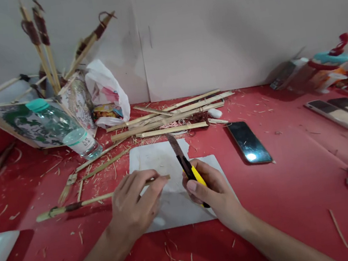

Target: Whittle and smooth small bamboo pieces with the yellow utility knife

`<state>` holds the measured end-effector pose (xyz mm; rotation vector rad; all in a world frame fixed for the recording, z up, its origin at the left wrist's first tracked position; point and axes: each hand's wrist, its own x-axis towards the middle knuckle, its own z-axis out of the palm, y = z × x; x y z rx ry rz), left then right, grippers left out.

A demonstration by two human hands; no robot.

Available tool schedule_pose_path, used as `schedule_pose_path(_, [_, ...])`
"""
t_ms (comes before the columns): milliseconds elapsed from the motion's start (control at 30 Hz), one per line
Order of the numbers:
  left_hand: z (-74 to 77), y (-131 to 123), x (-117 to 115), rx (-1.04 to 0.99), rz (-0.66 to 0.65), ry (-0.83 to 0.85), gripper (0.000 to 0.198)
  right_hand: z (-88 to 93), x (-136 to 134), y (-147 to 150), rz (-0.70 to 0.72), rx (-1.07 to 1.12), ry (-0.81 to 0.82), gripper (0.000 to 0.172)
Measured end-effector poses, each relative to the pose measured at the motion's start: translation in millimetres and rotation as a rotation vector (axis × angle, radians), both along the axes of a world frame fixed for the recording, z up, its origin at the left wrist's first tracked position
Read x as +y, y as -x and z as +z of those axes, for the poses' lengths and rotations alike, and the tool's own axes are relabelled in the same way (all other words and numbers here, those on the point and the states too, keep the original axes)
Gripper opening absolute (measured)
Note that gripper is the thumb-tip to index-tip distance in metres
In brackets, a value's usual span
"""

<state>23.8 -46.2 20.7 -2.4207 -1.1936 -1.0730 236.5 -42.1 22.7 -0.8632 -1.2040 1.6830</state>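
My left hand (pixel 135 204) is closed around a thin bamboo stick (pixel 83 202) that runs leftward over the red table, its free tip poking out to the right of my fingers. My right hand (pixel 210 188) grips a yellow and black utility knife (pixel 186 165) with its long blade extended, pointing up and away from me. Both hands hover over a white sheet of paper (pixel 168 157) lying flat on the table. The blade is a short way from the stick's tip, not touching it.
A pile of split bamboo strips (pixel 172 115) lies behind the paper. A black phone (pixel 249 142) rests to the right. A plastic water bottle (pixel 64 127), a bamboo frame with printed paper (pixel 4 114) and a plastic bag (pixel 106 92) stand at the left. Shavings litter the table.
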Motion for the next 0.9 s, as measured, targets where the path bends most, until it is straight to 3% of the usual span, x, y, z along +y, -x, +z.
schedule_pose_path(167, [-2.6,-4.0,-2.7,0.045,-0.038,0.050,0.026,1.4,-0.4,2.9,-0.061,-0.163,-0.012,0.029])
schedule_pose_path(533, [-1.8,-6.9,-3.7,0.077,-0.069,0.122,0.025,-3.0,6.2,6.4,-0.138,-0.324,-0.078,0.020])
schedule_pose_path(767, [-1.1,-4.4,-5.5,0.087,-0.079,0.127,0.026,-6.5,7.0,6.6,-0.153,-0.367,-0.133,0.010])
schedule_pose_path(900, [-3.6,-3.4,-3.5,0.075,-0.057,0.122,0.025,-1.8,8.3,5.6,-0.181,-0.356,-0.148,0.013])
